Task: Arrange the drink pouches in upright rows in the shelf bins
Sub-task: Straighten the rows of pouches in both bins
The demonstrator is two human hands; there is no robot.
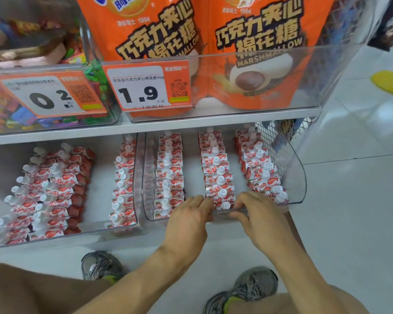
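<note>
1. Drink pouches (pixel 216 175), red and white with white screw caps, fill two clear shelf bins on the lowest shelf, across the middle of the head-camera frame.

2. Right bin (pixel 297 177), centre right, holds three upright rows with bare gaps between them: left row (pixel 168 175), middle row and right row (pixel 262 168) beside a wire mesh side (pixel 270 141).

3. Left bin (pixel 132 230), lower left, is less tidy: a double row (pixel 43 193) leans toward the left edge, and a single row (pixel 124 182) stands against its right wall.

4. Left hand (pixel 188 219) and right hand (pixel 258 214) meet at the front wall of the right bin, centre of frame, either side of the front pouch (pixel 224 203) of the middle row. Fingers are curled inward and loosely apart; whether they pinch that pouch or only press against it cannot be told.

5. Judgement: the step is squaring up the front of the middle row. It would go best by pressing both sides evenly, keeping caps upward and the row straight, without nudging the neighbouring rows.

6. Above, in the upper half, marshmallow bags (pixel 254 53) and price tags (pixel 145 87) sit on the next shelf; shoes (pixel 254 284) rest on the floor below.
</note>
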